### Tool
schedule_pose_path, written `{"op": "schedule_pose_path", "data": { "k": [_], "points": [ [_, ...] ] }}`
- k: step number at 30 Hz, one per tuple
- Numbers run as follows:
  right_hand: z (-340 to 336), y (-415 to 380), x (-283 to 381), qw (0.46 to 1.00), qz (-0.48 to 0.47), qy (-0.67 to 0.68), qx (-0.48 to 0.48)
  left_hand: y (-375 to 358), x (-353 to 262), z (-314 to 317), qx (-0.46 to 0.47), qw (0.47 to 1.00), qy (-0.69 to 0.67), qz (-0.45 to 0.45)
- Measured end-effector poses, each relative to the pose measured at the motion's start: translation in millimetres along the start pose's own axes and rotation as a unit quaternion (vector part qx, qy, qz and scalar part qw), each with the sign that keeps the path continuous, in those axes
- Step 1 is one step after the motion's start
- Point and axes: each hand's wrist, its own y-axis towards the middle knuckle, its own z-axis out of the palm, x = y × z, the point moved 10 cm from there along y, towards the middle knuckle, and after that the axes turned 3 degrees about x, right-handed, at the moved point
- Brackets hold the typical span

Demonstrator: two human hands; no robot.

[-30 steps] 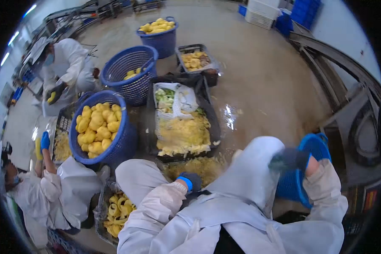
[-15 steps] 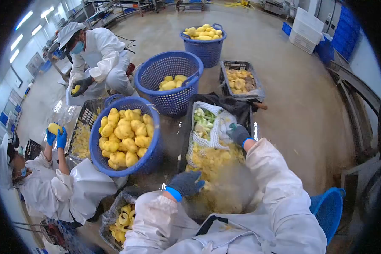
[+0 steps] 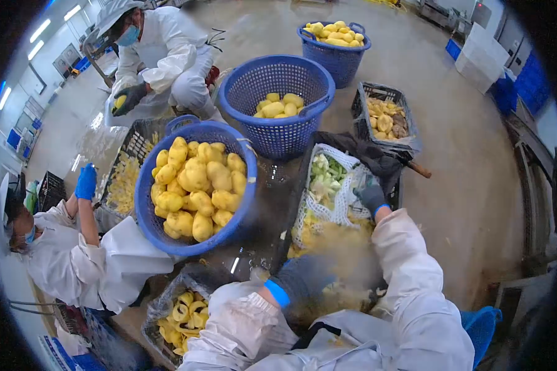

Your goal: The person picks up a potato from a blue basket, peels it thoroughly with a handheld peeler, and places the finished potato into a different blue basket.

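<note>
My left hand (image 3: pixel 310 278), in a dark grey glove with a blue cuff, is low over the near end of a black crate. It is smeared by motion, so its fingers do not show clearly. Beneath and beside it lie yellowish peelings (image 3: pixel 335 242), partly blurred. My right hand (image 3: pixel 371 194), gloved alike, is closed on the white mesh netting (image 3: pixel 338 209) at the crate's right side. Green and white vegetable scraps (image 3: pixel 327 179) lie inside the netting toward the far end. A black plastic bag (image 3: pixel 377 164) drapes over that end.
Left of the crate stands a blue basket (image 3: pixel 143 213) of peeled potatoes, with another blue basket (image 3: pixel 278 133) behind it. Crates of peelings (image 3: pixel 181 318) and scraps (image 3: pixel 387 117) stand around. Two co-workers (image 3: pixel 176 55) sit at left. A blue tub (image 3: pixel 481 328) is at lower right.
My left hand has moved right and inward over the peelings. My right hand stays at the netting. The whole view has shifted, with the baskets and crate now farther right.
</note>
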Motion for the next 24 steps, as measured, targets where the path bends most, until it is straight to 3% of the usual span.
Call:
{"op": "schedule_pose_path", "data": {
  "k": [1,3,4,5,8,9,11,13,15,20,22,24],
  "points": [
    [-22.7,-8.2,0.5,0.980,0.043,0.192,-0.001,0.7,5.0,8.1,-0.012,1.000,0.001,0.016],
    [-59.2,-38.0,38.2,0.962,-0.100,0.250,0.039,0.6,18.1,14.8,-0.025,1.000,-0.009,-0.007],
    [-72.5,-62.4,56.4,0.869,0.034,0.483,0.103,0.1,22.5,15.0,-0.032,0.999,-0.014,-0.018],
    [-89.4,-95.7,78.4,0.705,0.187,0.679,0.089,-1.2,25.0,13.9,-0.030,0.999,-0.025,-0.026],
    [-122.7,-128.0,102.0,0.666,0.128,0.727,0.106,-3.8,20.5,7.2,-0.107,0.994,0.007,0.008],
    [-132.0,-142.4,103.0,0.691,0.151,0.702,0.088,-1.5,16.2,7.8,-0.115,0.993,-0.014,0.029],
    [-156.2,-163.3,118.8,0.687,0.116,0.716,0.043,4.9,5.4,3.9,-0.133,0.987,-0.054,0.069],
    [-181.0,-196.6,144.4,0.691,0.093,0.716,-0.013,7.9,-1.9,15.9,-0.112,0.953,-0.275,0.068],
    [-195.4,-213.1,160.9,0.701,0.072,0.707,-0.054,11.2,-14.2,26.6,-0.068,0.876,-0.474,0.053],
    [-208.3,-256.1,204.0,0.749,0.005,0.657,-0.085,13.6,-61.2,33.3,-0.137,0.824,-0.540,0.103],
    [-200.2,-266.3,221.5,0.732,-0.022,0.676,-0.075,22.6,-35.8,55.3,-0.127,0.842,-0.524,0.027],
    [-186.2,-271.1,224.7,0.678,0.015,0.734,-0.030,2.1,-42.4,39.6,-0.169,0.861,-0.473,0.076]
  ]
}}
